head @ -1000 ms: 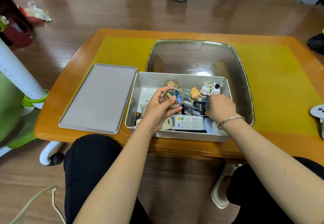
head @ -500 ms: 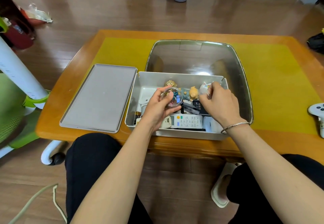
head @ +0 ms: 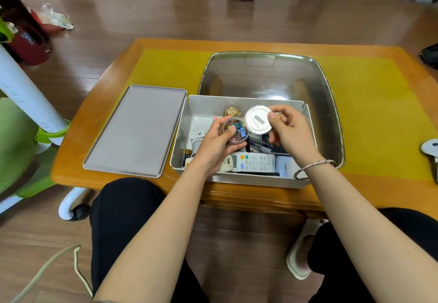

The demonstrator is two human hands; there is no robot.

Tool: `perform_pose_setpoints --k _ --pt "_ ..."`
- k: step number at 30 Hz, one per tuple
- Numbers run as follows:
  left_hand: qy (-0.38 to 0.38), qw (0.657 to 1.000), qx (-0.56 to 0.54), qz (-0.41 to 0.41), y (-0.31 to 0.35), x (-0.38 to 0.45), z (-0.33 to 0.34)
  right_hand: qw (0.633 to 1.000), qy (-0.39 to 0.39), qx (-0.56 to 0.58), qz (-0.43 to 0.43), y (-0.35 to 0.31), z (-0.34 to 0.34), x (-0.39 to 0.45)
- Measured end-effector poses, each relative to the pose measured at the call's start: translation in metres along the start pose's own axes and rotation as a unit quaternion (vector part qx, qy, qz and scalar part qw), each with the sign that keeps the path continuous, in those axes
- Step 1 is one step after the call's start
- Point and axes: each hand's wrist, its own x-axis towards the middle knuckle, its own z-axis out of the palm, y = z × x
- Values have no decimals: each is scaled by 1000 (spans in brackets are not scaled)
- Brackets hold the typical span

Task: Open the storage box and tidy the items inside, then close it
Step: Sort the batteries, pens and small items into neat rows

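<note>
An open grey storage box (head: 239,179) sits at the table's near edge, its flat grey lid (head: 136,129) lying to its left. Above the box my left hand (head: 215,145) grips a small clear round jar (head: 235,131) holding coloured clips. My right hand (head: 289,129) pinches a round white cap (head: 257,120) just to the right of the jar's mouth, tilted toward me. In the box lie a white remote (head: 254,163), batteries (head: 186,155), a gold ornament (head: 232,112), dark flat items and a white block; my hands hide other contents.
A large shiny metal tray (head: 265,75) stands behind the box on a yellow mat (head: 379,103) covering the wooden table. A white game controller (head: 430,147) lies at the right edge. A green and white chair (head: 21,137) stands at the left.
My right hand left the box's items, rose, and now holds the round white cap beside the jar. My left hand kept the jar, lifting it slightly.
</note>
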Motion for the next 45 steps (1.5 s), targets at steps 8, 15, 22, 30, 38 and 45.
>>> perform_pose_setpoints --k 8,15,22,30,38,45 --pt "0 1000 26 10 -3 3 -3 996 -48 66 24 -3 9 -1" --pt "-9 999 18 25 -2 1 -2 993 -38 101 45 1 12 -1" --pt "-19 999 -25 7 0 -1 0 994 -41 87 49 5 15 3" --pt "-59 998 0 21 -1 -1 -4 997 -34 53 39 8 23 5" --pt "-57 998 -2 12 1 -4 -2 996 -49 71 39 13 15 2" --pt "-64 998 -14 -13 3 -5 -2 995 -28 79 58 18 16 6"
